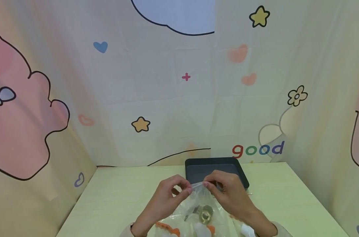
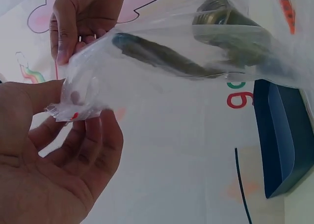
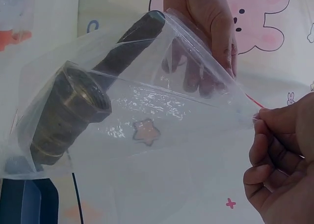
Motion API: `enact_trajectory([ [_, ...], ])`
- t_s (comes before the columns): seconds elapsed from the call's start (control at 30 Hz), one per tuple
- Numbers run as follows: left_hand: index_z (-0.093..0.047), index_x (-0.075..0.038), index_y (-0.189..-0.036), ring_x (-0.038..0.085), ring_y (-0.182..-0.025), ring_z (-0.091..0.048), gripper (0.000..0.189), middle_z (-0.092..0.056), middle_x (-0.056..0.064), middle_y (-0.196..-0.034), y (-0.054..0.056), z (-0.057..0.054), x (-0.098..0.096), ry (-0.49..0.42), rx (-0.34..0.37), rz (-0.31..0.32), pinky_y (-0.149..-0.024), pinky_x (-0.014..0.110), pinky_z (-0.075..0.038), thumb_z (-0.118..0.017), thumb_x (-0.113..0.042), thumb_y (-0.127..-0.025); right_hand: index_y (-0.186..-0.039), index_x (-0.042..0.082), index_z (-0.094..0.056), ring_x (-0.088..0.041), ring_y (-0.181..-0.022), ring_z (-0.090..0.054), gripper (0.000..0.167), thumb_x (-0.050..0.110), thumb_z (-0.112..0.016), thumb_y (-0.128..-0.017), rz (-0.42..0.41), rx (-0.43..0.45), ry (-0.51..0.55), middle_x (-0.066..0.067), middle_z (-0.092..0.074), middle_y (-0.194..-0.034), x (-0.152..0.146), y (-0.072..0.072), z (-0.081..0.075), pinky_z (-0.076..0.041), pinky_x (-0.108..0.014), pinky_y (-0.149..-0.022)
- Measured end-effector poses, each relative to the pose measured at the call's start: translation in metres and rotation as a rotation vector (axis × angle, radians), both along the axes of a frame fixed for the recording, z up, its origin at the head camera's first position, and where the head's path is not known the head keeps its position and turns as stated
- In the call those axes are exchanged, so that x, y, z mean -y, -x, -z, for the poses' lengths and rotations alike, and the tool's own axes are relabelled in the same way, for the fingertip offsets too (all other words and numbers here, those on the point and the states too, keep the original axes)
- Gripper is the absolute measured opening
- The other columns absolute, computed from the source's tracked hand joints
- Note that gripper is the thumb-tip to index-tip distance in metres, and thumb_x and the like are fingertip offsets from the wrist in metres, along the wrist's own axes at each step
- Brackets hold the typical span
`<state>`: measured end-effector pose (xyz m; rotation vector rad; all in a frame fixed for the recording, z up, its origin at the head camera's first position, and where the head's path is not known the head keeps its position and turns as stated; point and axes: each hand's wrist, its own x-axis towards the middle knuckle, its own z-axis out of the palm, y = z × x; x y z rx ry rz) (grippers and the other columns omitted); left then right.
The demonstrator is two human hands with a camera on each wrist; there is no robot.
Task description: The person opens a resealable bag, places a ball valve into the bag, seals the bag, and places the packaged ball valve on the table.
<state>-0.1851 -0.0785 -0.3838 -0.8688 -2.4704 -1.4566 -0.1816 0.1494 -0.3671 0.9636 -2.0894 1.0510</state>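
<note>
A clear plastic bag (image 1: 210, 200) hangs between both hands at the front of the table. My left hand (image 1: 167, 199) pinches its top edge on the left, thumb against fingers. At the other end of that edge, my right hand (image 1: 234, 196) pinches the plastic between thumb and fingertips. Inside the bag is a threaded metal fitting (image 3: 71, 118) with a dark, long handle-like piece (image 3: 130, 47) beside it. A short red line shows along the bag's edge near the right fingertips in the right wrist view. Whether the bag's mouth is sealed, I cannot tell.
Behind the hands, a dark rectangular tray (image 1: 215, 168) stands at the table's back edge. Orange-and-white items (image 1: 204, 230) in clear plastic lie at the near edge, partly cut off. A printed curtain (image 1: 167, 98) encloses the table (image 1: 126, 187) at the back and sides.
</note>
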Motion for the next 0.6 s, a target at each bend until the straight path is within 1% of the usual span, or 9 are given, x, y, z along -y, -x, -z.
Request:
enact_trajectory([
  [0.1, -0.062, -0.027, -0.097, 0.004, -0.081, -0.057, 0.015, -0.061, -0.010, -0.089, 0.000, 0.002, 0.001, 0.011, -0.012, -0.056, -0.060, 0.023, -0.053, -0.063, -0.043, -0.094, -0.088, 0.021, -0.070, 0.002, -0.061, -0.044, 0.020, 0.002, -0.074, -0.084, 0.000, -0.019, 0.012, 0.011, -0.061, -0.072, -0.003, 0.002, 0.000, -0.038, -0.015, -0.052],
  [0.17, -0.061, -0.028, -0.094, 0.003, -0.079, -0.056, 0.014, -0.059, -0.011, -0.086, 0.001, 0.003, 0.003, 0.014, -0.024, -0.072, -0.056, 0.022, -0.052, -0.062, -0.042, -0.095, -0.088, 0.021, -0.070, 0.002, -0.061, -0.044, 0.021, 0.001, -0.074, -0.083, -0.004, -0.032, 0.017, 0.012, -0.060, -0.072, -0.005, 0.003, 0.000, -0.037, -0.014, -0.053],
  [0.3, -0.063, -0.029, -0.091, 0.002, -0.074, -0.057, 0.008, -0.061, -0.013, -0.082, 0.003, 0.005, 0.005, 0.000, -0.078, -0.062, -0.056, 0.021, -0.051, -0.062, -0.036, -0.096, -0.089, 0.020, -0.070, 0.002, -0.062, -0.045, 0.021, 0.000, -0.074, -0.083, -0.009, -0.040, 0.016, 0.011, -0.061, -0.072, -0.006, 0.004, 0.000, -0.038, -0.013, -0.055],
  [0.43, -0.066, -0.028, -0.091, 0.000, -0.071, -0.056, 0.006, -0.063, -0.012, -0.081, 0.004, 0.002, 0.006, -0.014, -0.140, -0.065, -0.056, 0.021, -0.051, -0.063, -0.032, -0.095, -0.090, 0.019, -0.071, 0.001, -0.061, -0.046, 0.020, 0.000, -0.074, -0.083, -0.010, -0.040, 0.022, 0.008, -0.064, -0.074, -0.007, 0.005, -0.002, -0.039, -0.012, -0.055],
  [0.5, -0.067, -0.025, -0.091, 0.000, -0.070, -0.055, 0.007, -0.064, -0.010, -0.081, 0.005, -0.001, 0.008, -0.018, -0.168, -0.038, -0.053, 0.020, -0.051, -0.064, -0.031, -0.094, -0.090, 0.018, -0.071, 0.001, -0.061, -0.046, 0.019, 0.000, -0.074, -0.083, -0.002, -0.039, 0.026, 0.008, -0.064, -0.075, -0.008, 0.005, -0.002, -0.039, -0.013, -0.054],
  [0.6, -0.069, -0.021, -0.092, -0.001, -0.069, -0.055, 0.007, -0.064, -0.006, -0.082, 0.008, -0.007, 0.013, 0.003, -0.219, 0.056, -0.049, 0.018, -0.050, -0.065, -0.027, -0.093, -0.089, 0.017, -0.072, 0.001, -0.062, -0.046, 0.019, 0.000, -0.075, -0.082, 0.009, -0.040, 0.031, 0.008, -0.064, -0.075, -0.010, 0.007, -0.003, -0.039, -0.014, -0.054],
])
